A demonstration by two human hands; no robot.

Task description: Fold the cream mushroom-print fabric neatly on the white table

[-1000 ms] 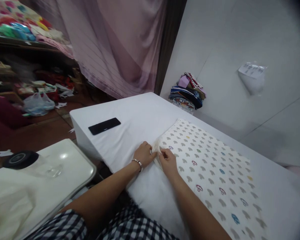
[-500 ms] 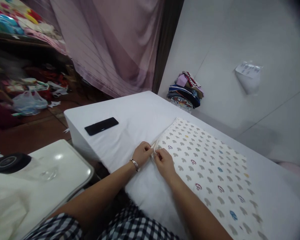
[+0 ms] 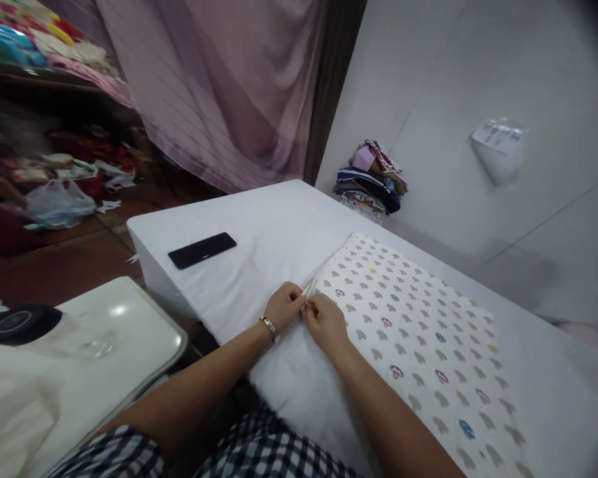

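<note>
A cream fabric piece (image 3: 418, 332) printed with grey, red, blue and yellow shapes lies flat on a white-covered table (image 3: 274, 212). At its left edge, my left hand (image 3: 284, 305) pinches the cloth; a metal bracelet circles that wrist. Close beside it, my right hand (image 3: 325, 322) has its fingers closed on the same edge, thumb and forefinger together. The fingertips of both hands nearly touch. Exactly how the edge lies between them is too small to make out.
A black phone (image 3: 202, 250) rests on the table's left part. At lower left stands a white stand (image 3: 129, 318) bearing a round black object (image 3: 22, 324). Folded clothes (image 3: 371, 179) are stacked by the wall. A pink curtain (image 3: 229, 93) hangs behind; a plastic bag (image 3: 60, 202) sits on the floor.
The right fingers have shifted very slightly at the cloth edge. Both hands keep their hold, and the fabric and phone stay in place.
</note>
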